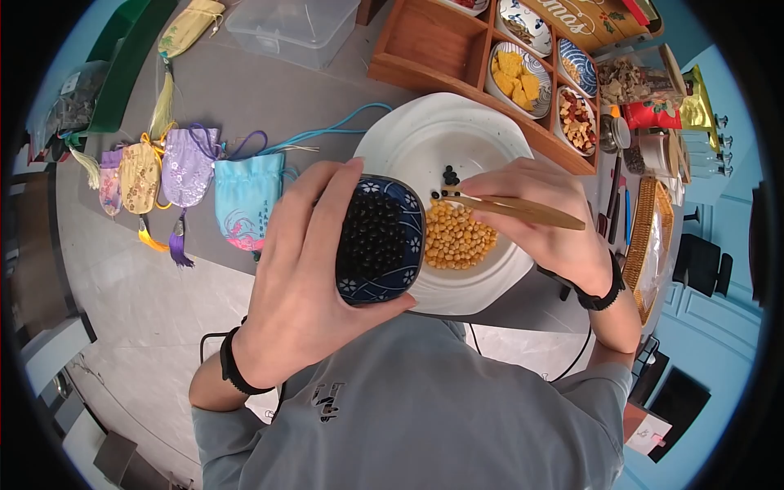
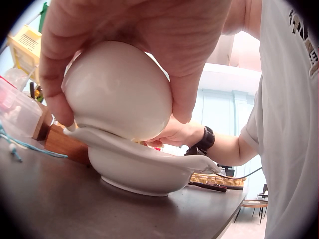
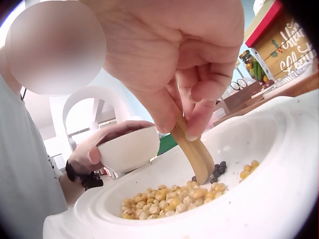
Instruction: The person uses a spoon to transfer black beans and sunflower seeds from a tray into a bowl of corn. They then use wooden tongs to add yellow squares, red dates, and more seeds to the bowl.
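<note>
My left hand [image 1: 298,269] grips a small bowl [image 1: 416,245], blue-patterned inside and white outside, full of black beans [image 1: 374,237]. It is held tilted over the left rim of a wide white bowl [image 1: 508,265]. Yellow corn kernels [image 1: 459,238] cover part of that bowl's bottom, and a few black beans [image 3: 219,169] lie beside them. My right hand [image 1: 543,212] pinches wooden tweezers [image 3: 192,149] between thumb and fingers. Their tips point down into the wide bowl, right at the loose black beans.
Behind the wide bowl stands a wooden compartment tray [image 1: 465,88] with small dishes of dried food. Drawstring pouches [image 1: 249,196] lie at the left, near a clear plastic box [image 1: 298,33]. Jars [image 1: 653,155] and a wicker basket [image 1: 649,237] are at the right.
</note>
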`<state>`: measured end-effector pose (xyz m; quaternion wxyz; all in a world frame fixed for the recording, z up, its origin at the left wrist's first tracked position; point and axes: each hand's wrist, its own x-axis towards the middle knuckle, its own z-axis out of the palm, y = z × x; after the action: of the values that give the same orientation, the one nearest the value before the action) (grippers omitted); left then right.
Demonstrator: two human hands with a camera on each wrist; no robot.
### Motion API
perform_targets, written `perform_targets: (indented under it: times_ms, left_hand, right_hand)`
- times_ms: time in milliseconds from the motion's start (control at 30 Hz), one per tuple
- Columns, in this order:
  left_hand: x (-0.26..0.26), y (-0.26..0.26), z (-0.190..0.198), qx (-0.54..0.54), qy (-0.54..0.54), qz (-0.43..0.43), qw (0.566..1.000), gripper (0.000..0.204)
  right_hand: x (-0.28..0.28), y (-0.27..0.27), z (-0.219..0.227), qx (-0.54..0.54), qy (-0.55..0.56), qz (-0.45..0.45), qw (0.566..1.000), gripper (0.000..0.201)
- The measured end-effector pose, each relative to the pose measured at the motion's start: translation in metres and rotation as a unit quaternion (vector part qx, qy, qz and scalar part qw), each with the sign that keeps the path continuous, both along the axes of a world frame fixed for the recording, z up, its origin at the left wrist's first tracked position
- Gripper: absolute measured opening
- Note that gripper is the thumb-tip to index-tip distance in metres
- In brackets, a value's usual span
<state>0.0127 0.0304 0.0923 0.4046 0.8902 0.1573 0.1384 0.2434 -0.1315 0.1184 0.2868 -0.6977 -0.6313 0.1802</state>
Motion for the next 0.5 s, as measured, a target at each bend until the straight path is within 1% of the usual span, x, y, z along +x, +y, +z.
perform_targets:
  times_ms: [133, 233, 300, 367, 400, 467, 500]
  left_hand:
    - [0.0, 0.0, 0.0, -0.001, 0.001, 0.001, 1.0, 0.117]
    - [0.0, 0.0, 0.001, 0.002, -0.002, 0.001, 1.0, 0.117]
    - [0.0, 0.0, 0.001, 0.003, -0.004, 0.0, 1.0, 0.117]
    - [0.001, 0.0, 0.001, 0.004, -0.009, -0.002, 1.0, 0.117]
    - [0.001, 0.0, 0.0, 0.002, -0.009, -0.001, 1.0, 0.117]
    - [0.001, 0.0, 0.0, -0.001, -0.011, 0.001, 1.0, 0.117]
    - [0.001, 0.0, 0.0, 0.0, -0.01, 0.0, 1.0, 0.117]
  right_hand:
    - [0.0, -0.001, 0.006, 0.006, -0.009, -0.001, 1.0, 0.025]
    - [0.001, -0.004, 0.023, 0.035, 0.001, -0.027, 0.999, 0.028]
    - [-0.006, -0.004, 0.036, 0.074, 0.045, -0.012, 0.996, 0.026]
    - [-0.012, 0.001, 0.05, 0.065, 0.058, 0.016, 0.996, 0.026]
    - [-0.017, 0.007, 0.057, 0.036, 0.049, 0.037, 0.997, 0.027]
    - [-0.02, 0.011, 0.058, 0.021, 0.043, 0.06, 0.997, 0.03]
    - [-0.02, 0.01, 0.052, 0.034, 0.047, 0.063, 0.996, 0.031]
